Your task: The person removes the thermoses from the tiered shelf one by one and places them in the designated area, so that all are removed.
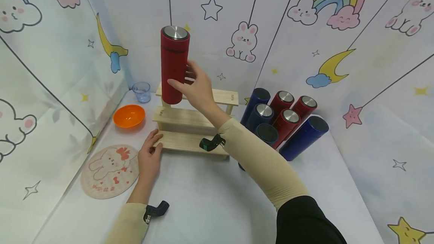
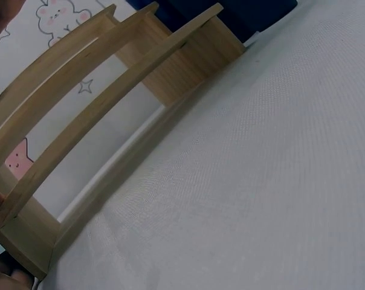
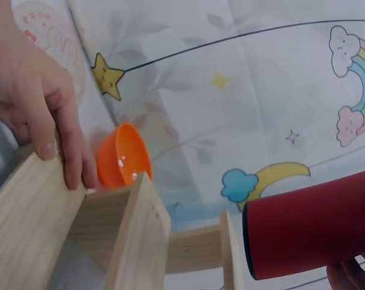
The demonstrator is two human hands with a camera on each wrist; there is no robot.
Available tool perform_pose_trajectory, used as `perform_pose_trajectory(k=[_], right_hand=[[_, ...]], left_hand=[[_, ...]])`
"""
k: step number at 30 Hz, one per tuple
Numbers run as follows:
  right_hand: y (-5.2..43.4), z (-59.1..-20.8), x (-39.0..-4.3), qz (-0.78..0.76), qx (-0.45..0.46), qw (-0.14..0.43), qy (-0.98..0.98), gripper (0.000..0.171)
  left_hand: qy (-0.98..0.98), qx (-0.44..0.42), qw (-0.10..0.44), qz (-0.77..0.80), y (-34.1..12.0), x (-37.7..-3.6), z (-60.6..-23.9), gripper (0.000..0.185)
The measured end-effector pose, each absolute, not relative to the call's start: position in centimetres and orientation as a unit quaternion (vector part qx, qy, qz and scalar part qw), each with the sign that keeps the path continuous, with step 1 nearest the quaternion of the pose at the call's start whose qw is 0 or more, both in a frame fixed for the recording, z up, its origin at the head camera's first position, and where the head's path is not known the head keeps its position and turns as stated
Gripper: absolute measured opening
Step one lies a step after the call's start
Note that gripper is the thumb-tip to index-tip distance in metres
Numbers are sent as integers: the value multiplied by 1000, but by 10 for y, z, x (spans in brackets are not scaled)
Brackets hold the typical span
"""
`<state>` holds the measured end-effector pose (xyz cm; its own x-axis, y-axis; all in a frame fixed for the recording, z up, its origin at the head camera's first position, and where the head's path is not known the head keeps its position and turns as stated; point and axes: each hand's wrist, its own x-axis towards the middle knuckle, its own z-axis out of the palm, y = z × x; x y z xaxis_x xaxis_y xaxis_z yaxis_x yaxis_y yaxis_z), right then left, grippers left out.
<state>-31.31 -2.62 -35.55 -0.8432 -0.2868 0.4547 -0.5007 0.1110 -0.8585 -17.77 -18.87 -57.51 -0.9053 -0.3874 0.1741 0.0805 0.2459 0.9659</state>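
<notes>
A tall red thermos with a steel lid stands upright at the left end of a three-step wooden rack, by its top step. My right hand grips the bottle's lower half from the right. In the right wrist view the red thermos fills the lower right, above the wooden rack. My left hand rests with straight fingers on the rack's lowest step at its left corner; the left hand also shows there, fingers on the wood. The left wrist view shows the wooden rack from below.
Several red and blue thermoses lean in a cluster right of the rack. An orange bowl and a clear cup sit at the left rear. A round bunny mat lies front left. Printed walls enclose the white table.
</notes>
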Motion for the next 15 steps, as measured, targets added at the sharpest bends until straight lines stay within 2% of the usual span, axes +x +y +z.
perform_pose_trajectory(k=[15], right_hand=[[6, -362, -262, 611, 298, 80, -729, 64]], left_hand=[[-770, 102, 184, -603, -188, -176, -574, 33]])
